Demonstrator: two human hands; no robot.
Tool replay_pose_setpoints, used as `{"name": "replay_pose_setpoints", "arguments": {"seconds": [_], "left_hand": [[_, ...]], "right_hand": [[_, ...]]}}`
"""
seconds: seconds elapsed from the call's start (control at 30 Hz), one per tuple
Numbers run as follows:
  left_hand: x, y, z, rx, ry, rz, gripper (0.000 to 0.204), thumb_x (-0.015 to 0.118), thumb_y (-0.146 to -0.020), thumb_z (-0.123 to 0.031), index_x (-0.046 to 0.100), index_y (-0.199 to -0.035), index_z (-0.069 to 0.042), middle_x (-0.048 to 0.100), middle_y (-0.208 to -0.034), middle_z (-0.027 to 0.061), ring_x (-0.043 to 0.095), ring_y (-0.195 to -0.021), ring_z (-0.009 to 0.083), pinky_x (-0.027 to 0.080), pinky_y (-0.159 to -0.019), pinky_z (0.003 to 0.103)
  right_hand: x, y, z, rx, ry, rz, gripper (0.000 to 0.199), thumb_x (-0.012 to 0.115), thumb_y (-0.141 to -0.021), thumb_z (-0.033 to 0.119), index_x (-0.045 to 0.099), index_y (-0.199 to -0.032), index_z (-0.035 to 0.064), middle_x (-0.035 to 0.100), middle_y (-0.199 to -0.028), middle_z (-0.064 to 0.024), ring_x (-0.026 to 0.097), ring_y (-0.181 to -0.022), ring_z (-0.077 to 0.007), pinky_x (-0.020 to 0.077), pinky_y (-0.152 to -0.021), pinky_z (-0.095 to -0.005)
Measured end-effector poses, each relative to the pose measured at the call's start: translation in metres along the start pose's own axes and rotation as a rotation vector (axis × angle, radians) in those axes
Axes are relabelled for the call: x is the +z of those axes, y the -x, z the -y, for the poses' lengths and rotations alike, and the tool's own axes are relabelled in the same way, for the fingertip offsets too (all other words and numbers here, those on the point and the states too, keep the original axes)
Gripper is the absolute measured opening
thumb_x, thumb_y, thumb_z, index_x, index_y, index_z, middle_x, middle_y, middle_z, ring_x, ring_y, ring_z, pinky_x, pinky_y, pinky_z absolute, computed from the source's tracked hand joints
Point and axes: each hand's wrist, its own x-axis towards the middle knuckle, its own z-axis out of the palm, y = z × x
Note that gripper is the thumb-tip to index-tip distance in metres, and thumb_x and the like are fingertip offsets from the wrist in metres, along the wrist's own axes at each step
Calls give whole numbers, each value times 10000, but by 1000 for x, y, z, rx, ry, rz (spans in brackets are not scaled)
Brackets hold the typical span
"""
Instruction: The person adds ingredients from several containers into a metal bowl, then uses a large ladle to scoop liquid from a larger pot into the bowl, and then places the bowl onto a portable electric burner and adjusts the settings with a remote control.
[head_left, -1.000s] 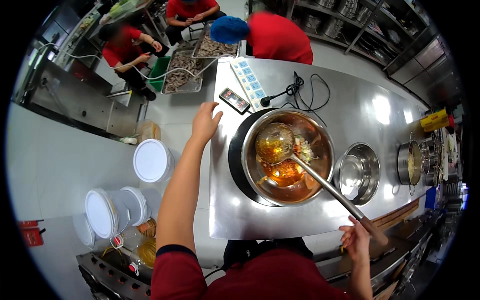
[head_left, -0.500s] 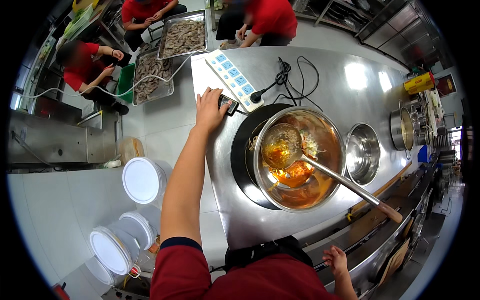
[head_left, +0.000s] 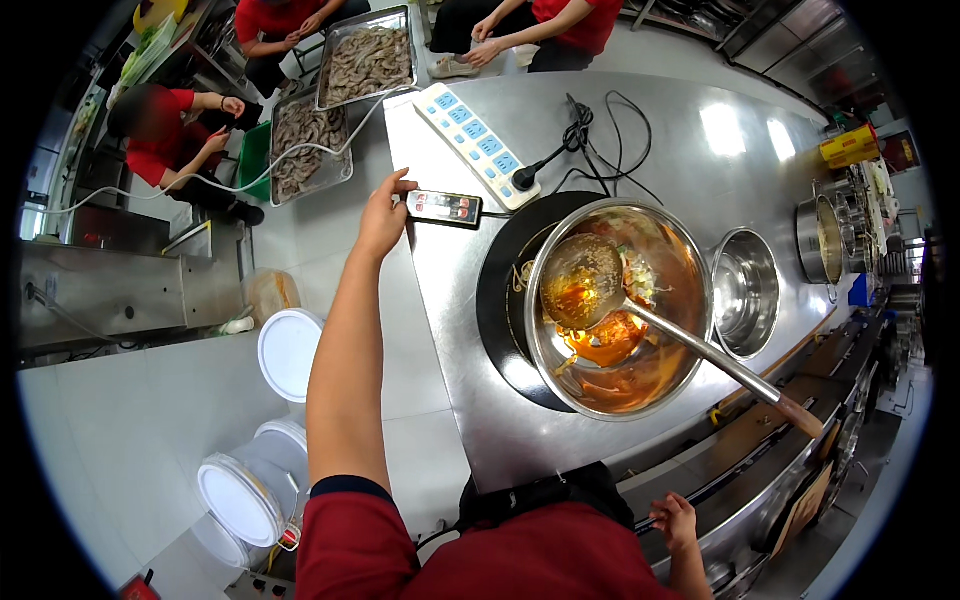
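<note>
At the table's left edge, my left hand (head_left: 384, 218) is beside a small black control box (head_left: 445, 208) with a lit panel. Its fingers are bent but apart and hold nothing; whether a fingertip touches the box is hard to tell. Low in front of my body, my right hand (head_left: 675, 520) hangs with loosely curled fingers and nothing in it. A steel bowl (head_left: 698, 290) sits on a round black cooker plate (head_left: 505, 335). Inside are orange-red sauce (head_left: 608, 342) and pale chopped bits. A ladle (head_left: 715, 358) rests in the bowl, its wooden handle end past the rim.
A white power strip (head_left: 478, 145) with a black cable lies on the steel table (head_left: 690, 170). An empty steel bowl (head_left: 745, 295) stands right of the cooker. White lidded buckets (head_left: 290, 355) stand at left. Red-shirted people sit by trays of shrimp (head_left: 368, 65).
My left hand has drawn back left off the control box, uncovering its panel. The view has shifted slightly, and my right hand stays low by my body.
</note>
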Motion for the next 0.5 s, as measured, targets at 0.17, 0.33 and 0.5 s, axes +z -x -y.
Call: {"name": "replay_pose_setpoints", "arguments": {"seconds": [0.17, 0.33, 0.5], "left_hand": [[5, 4, 5, -44, 220, -29, 561, 506, -813, 98, 520, -1351, -60, 671, -1168, 62, 568, -755, 117, 492, -731, 253], [7, 6, 7, -46, 153, -53, 519, 624, -808, 22, 552, -1318, -43, 681, -1147, 67, 580, -754, 119, 500, -704, 253], [11, 8, 0, -43, 151, -77, 519, 658, -791, 12, 562, -1299, -38, 684, -1135, 75, 595, -826, 133, 500, -715, 259]], "right_hand": [[5, -3, 8, -16, 34, 12, 482, 568, -975, 240, 420, -1346, -30, 672, -951, -181, 674, -645, -220, 542, -479, -287], [14, -3, 13, -20, 48, 41, 479, 563, -978, 238, 418, -1343, -35, 671, -947, -180, 677, -651, -223, 541, -477, -284], [13, -7, 14, -27, 53, 50, 476, 557, -978, 229, 415, -1344, -40, 671, -950, -183, 680, -655, -226, 544, -479, -291]]}}
